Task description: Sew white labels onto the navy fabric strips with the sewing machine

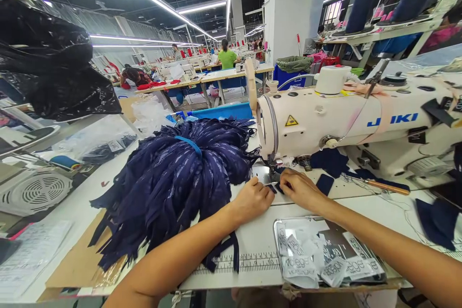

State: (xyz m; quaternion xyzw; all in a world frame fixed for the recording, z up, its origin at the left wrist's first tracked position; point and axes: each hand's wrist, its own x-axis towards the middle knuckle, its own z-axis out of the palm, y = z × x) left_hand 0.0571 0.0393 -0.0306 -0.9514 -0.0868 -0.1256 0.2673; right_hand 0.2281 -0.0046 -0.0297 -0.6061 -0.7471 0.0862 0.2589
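Note:
Right at the needle area of a white sewing machine, my two hands are close together. My left hand is closed beside the metal needle plate, its fingertips at the edge of a small navy fabric piece. My right hand pinches this piece from the other side, under the machine head. Fingers cover most of the fabric. Left of the machine lies a large bundle of navy fabric strips, gathered by a blue band.
A tray of printed white labels sits at the front, beside a printed ruler scale. Wooden-handled tweezers or a similar tool and navy cut pieces lie right. Black plastic hangs left. Other people work behind.

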